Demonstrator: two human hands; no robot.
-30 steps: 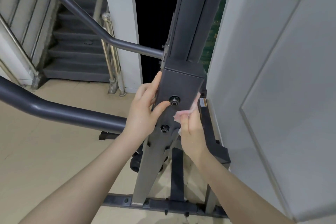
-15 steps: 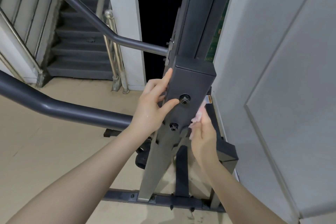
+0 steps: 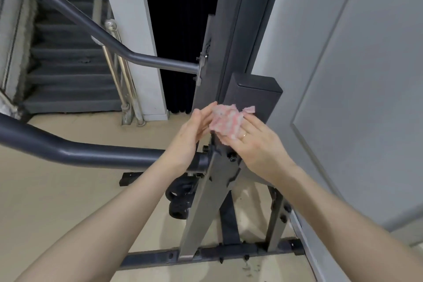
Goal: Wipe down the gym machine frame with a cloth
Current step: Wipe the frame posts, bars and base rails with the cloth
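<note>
Pink cloth (image 3: pixel 225 121) between both hands at frame (image 3: pixel 251 101).

Crumpled pink cloth (image 3: pixel 225 122) pressed against dark grey upright machine frame (image 3: pixel 238 30), just below its boxy sleeve

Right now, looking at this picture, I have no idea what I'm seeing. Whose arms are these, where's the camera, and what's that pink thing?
The camera sits on a person's head, looking forward and down, so the two bare arms are the wearer's own. The left hand and the right hand hold a crumpled pink cloth between them, against the dark upright post of a gym machine. Curved grey handlebars branch off to the left. The machine's base bar rests on a beige floor, with stairs beyond.
</note>
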